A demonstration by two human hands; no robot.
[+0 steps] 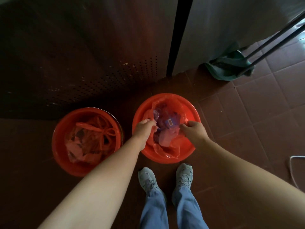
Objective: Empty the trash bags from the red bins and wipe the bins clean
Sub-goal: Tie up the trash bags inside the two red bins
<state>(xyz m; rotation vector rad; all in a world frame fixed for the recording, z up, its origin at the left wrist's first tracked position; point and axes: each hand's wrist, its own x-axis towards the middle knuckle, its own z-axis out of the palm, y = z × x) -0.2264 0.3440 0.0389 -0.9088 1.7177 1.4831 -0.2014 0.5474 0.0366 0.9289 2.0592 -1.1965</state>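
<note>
Both hands work in the right bin (191, 111), left hand (145, 128) at nine o'clock and right hand (195, 130) at three, fingers curled onto the red bag (170, 151) seated inside, so gathering it is the step in hand, and next, I judge, the edges need drawing together and lifting, while the left bin (66, 162) holds its tied bag (89, 139).

Two red bins stand on the floor: the left bin (72, 167) at 8 o'clock and the right bin (193, 111) near the centre. There are two red trash bags, one per bin: a tied trash bag (85, 139) and an open trash bag (166, 152). Two grips are in view, the left grip (145, 128) and the right grip (193, 131). Two grey shoes, the left shoe (146, 177) and the right shoe (184, 175), sit at 6 o'clock. At 2 o'clock lean two dark poles, an upper pole (277, 34) and a lower pole (272, 51), over one green heap (231, 66), perhaps a mop head. One white cord (292, 171) lies at 4 o'clock. One blue packet (170, 122) shows in the open bag.
</note>
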